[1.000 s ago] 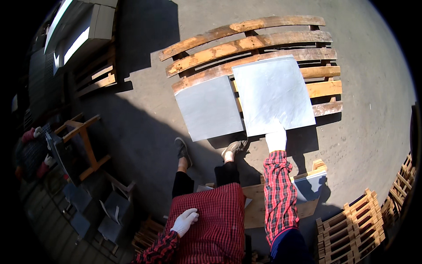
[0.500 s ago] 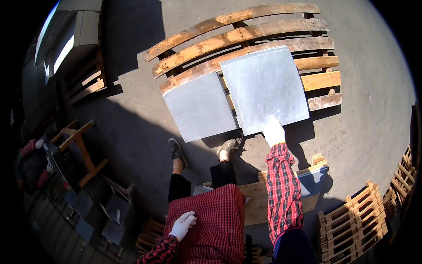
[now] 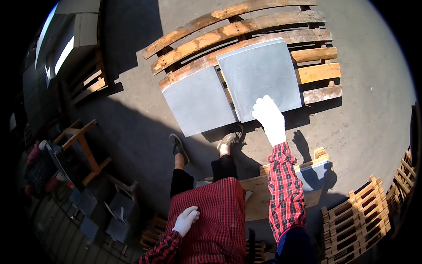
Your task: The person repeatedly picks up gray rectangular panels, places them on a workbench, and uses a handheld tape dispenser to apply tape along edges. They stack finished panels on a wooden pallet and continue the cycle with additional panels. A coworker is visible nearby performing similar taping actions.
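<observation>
Two piles of flat grey square slabs lie side by side on a wooden pallet [image 3: 316,72]. The left slab [image 3: 200,102] sits lower; the right slab [image 3: 259,72] tops a slightly taller pile, with edges of others showing along its far and left sides. Above the near edge of the right slab is my right hand [image 3: 269,119], in a white glove, its fingers stretched forward and holding nothing. Whether its fingertips still touch the slab is hard to tell. My left hand [image 3: 187,221], also gloved, rests on my red checked apron [image 3: 215,207] with fingers loosely bent and nothing visible in it.
A low wooden crate [image 3: 259,198] with grey slabs is beside my legs on the right. Stacked pallets [image 3: 358,220] stand at lower right. On the left are a wooden frame [image 3: 83,152], several grey chairs [image 3: 121,209] and another person [image 3: 41,169].
My right hand has drawn back and lifted from the right slab's near edge. That slab sits slightly farther left and away. My left hand stays on the apron.
</observation>
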### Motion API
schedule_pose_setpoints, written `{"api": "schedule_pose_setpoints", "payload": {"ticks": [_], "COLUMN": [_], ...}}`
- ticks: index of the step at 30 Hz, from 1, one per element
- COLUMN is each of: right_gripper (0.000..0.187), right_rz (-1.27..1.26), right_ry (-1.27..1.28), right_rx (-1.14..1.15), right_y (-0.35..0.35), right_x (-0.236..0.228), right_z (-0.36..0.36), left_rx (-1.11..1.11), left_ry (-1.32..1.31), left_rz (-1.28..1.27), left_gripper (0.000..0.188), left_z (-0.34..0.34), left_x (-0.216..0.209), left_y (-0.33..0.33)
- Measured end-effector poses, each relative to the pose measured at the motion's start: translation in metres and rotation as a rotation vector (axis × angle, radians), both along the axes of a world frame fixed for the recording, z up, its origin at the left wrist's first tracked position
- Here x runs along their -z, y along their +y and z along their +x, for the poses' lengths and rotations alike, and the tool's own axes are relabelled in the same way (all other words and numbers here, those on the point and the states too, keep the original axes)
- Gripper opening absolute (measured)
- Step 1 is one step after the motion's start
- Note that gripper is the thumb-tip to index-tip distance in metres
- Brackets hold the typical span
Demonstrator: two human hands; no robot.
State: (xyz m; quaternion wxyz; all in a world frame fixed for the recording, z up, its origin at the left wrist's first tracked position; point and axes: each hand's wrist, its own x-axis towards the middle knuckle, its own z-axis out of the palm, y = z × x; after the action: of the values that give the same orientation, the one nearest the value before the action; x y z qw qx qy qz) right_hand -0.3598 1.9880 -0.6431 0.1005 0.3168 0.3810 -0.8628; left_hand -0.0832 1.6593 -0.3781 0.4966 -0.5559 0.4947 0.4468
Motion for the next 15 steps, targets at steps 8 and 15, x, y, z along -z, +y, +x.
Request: {"api": "schedule_pose_setpoints", "payload": {"ticks": [8,15], "right_gripper": [0.039,0.036], "right_rz": [-0.363,-0.014], "right_ry": [0.143,-0.869], "right_rx": [-0.565,-0.362], "right_y": [0.048,-0.003], "right_x": [0.034,-0.132], "right_z": [0.236,0.340], "left_rx": [-0.075,-0.085], "left_ry": [0.145,0.312], "left_rz": [0.178,0.196], "left_gripper": [0.041,0.041], "left_z": [-0.014,0.002], "left_x": [-0.028,-0.039], "left_y": [0.023,-0.018]}}
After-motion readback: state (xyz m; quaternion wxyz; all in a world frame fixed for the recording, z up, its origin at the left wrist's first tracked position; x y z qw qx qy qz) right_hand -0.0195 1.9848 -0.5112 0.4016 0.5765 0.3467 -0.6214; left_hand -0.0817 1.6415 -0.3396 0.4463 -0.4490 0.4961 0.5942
